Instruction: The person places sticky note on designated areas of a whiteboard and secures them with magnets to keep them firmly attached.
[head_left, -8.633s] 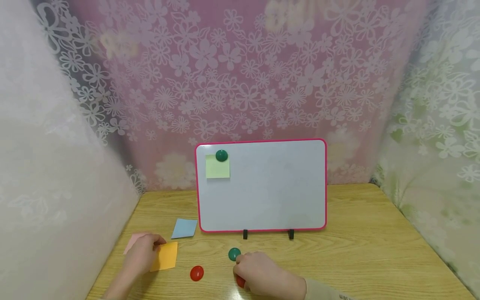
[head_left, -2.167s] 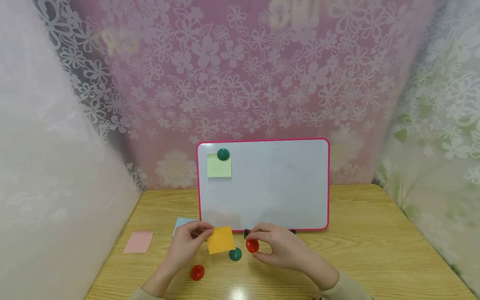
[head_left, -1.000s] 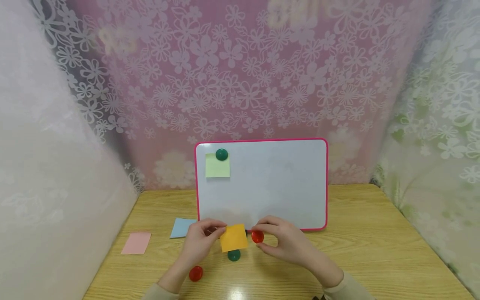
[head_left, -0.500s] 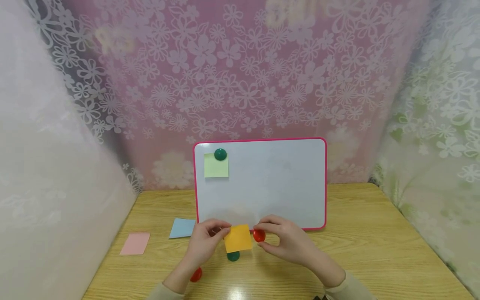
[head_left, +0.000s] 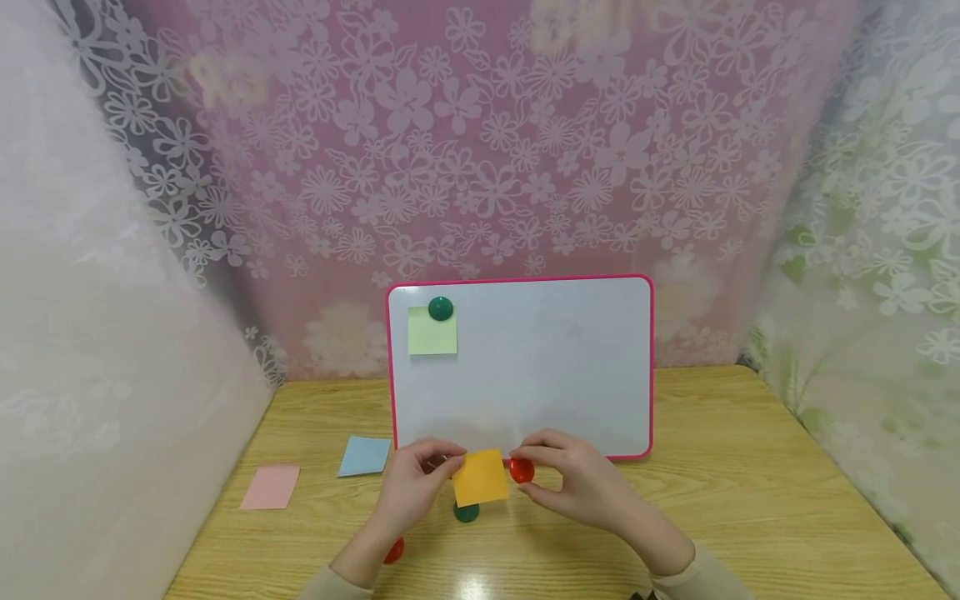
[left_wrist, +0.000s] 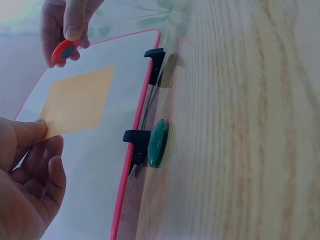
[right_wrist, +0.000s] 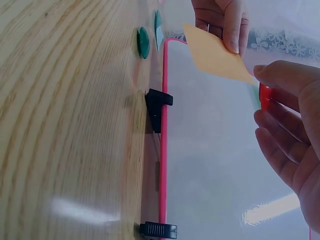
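An orange sticky note (head_left: 481, 477) hangs in the air before the whiteboard's lower edge, its left corner pinched between thumb and fingers of my left hand (head_left: 415, 487). My right hand (head_left: 581, 483) pinches a round red magnet (head_left: 522, 471) just right of the note, with a small gap between them. In the left wrist view the magnet's dark underside (left_wrist: 66, 52) faces the camera. Below the note, a green magnet (head_left: 467, 512) lies partly covered on the table. Another red magnet (head_left: 394, 551) is half hidden by my left wrist.
A pink-framed whiteboard (head_left: 555, 367) stands on black feet (right_wrist: 159, 102). At its upper left, a green magnet (head_left: 441, 308) holds a pale green note (head_left: 432, 335). A blue note (head_left: 364, 457) and a pink note (head_left: 270, 487) lie on the wooden table (head_left: 750, 517) at left.
Earlier my left hand reached the orange note on the table and my right hand the red magnet. Both were lifted and brought together; lately they drift slightly right.
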